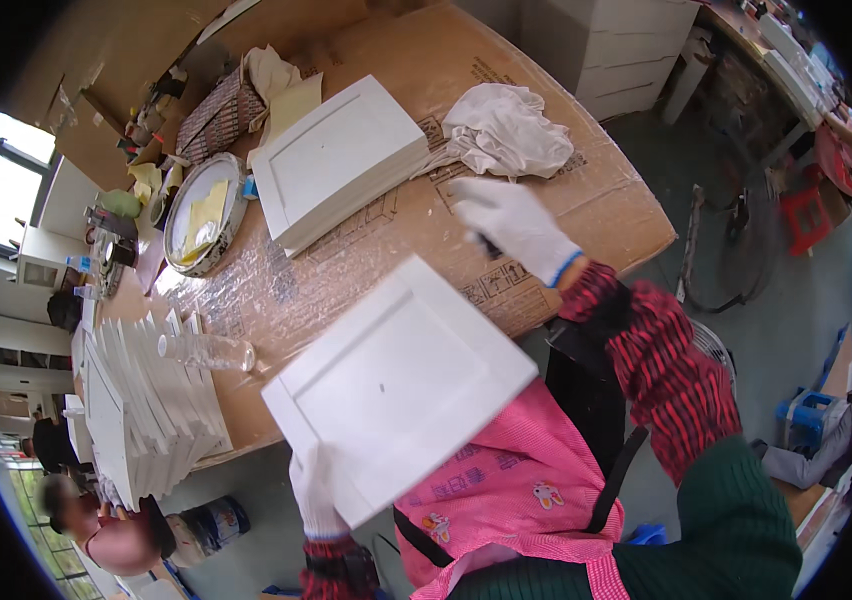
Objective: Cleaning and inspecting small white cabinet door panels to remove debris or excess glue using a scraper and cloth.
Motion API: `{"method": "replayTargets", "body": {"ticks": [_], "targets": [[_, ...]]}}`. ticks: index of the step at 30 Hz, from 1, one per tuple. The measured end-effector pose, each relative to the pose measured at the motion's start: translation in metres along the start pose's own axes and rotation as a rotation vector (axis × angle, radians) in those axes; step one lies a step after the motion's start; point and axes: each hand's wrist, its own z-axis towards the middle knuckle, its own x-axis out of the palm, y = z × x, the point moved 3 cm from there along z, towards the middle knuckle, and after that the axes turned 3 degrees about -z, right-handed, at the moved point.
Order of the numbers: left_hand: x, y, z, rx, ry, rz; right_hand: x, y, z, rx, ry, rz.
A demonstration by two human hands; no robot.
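Note:
A white rectangular panel [401,385] with a recessed centre and a small dark mark is tilted in front of my body. My left hand [316,490], in a white glove, grips its lower left edge; the fingers are partly behind the panel. My right hand [516,220], also in a white glove, is over the cardboard-covered table [346,290], beyond the panel and apart from it. Its fingers are blurred, and a dark patch shows just under the palm, which I cannot identify. A crumpled white cloth [508,130] lies close to that hand.
White panels lie stacked [341,150] at the table's far side, and several more lean in a row [146,400] at left. Nearby are a clear plastic bottle [208,352] and a round tub [204,215]. A person [121,535] is at lower left.

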Motion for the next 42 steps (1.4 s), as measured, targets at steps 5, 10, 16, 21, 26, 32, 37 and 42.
{"method": "replayTargets", "body": {"ticks": [5,10,16,21,26,32,37,42], "targets": [[-0.012,0.004,-0.034,0.009,-0.018,0.103,-0.014,0.015,0.095,-0.658,-0.239,-1.085],[0.015,0.010,-0.013,0.036,0.034,0.033,-0.118,-0.014,0.117,-0.256,-0.378,-1.221],[0.091,0.014,0.045,-0.038,0.145,-0.059,-0.210,-0.011,0.035,-0.331,-0.683,-0.464],[0.155,0.023,0.075,0.033,0.251,-0.104,-0.154,0.075,-0.080,-0.642,-0.088,-1.377],[0.173,0.031,0.085,0.011,0.268,0.098,-0.046,-0.013,-0.126,-0.551,-0.026,-1.401],[0.177,0.025,0.089,0.000,0.299,0.237,-0.046,-0.005,-0.031,-0.732,-0.019,-1.164],[0.189,0.025,0.091,0.065,0.175,0.038,-0.055,-0.007,0.020,-0.499,0.107,-0.927],[0.187,0.024,0.093,0.103,0.159,0.084,-0.070,-0.038,-0.030,-0.451,-0.067,-0.753]]}}
